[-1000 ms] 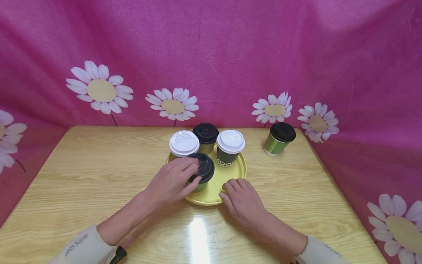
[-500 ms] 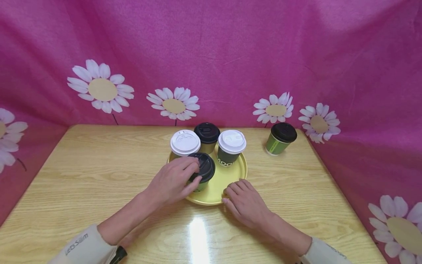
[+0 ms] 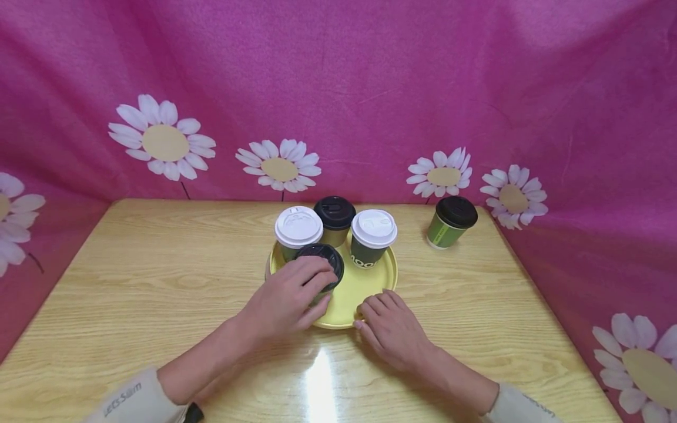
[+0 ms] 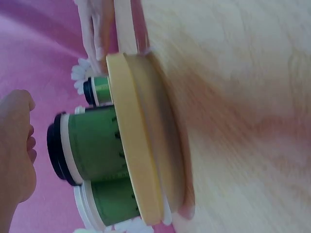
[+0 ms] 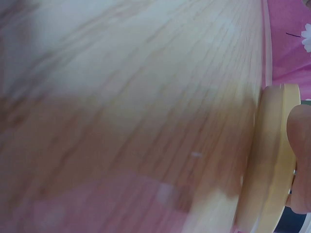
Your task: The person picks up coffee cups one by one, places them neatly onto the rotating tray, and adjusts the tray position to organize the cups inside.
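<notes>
My left hand (image 3: pixel 285 296) hovers over the front green paper cup (image 4: pixel 97 143) with a black lid (image 3: pixel 324 252). In the left wrist view a gap shows between that hand (image 4: pixel 17 145) and the lid; its fingers are loosely bent and hold nothing. The cup stands upright on a round yellow tray (image 3: pixel 354 294). At the tray's front right rim my right hand (image 3: pixel 394 329) lies with relaxed fingers; whether it touches the rim I cannot tell. Behind the front cup stand two white-lidded cups, one left (image 3: pixel 298 226) and one right (image 3: pixel 374 229), and a black-lidded brown cup (image 3: pixel 334 220).
Another green cup (image 3: pixel 446 229) with a black lid stands on the wooden table (image 3: pixel 185 264) at the back right, off the tray. A pink flowered cloth (image 3: pixel 359 88) hangs along the back and sides.
My left hand has come off the front cup's side and shifted slightly right over its lid. The right hand has barely moved. The cups and tray stay in place.
</notes>
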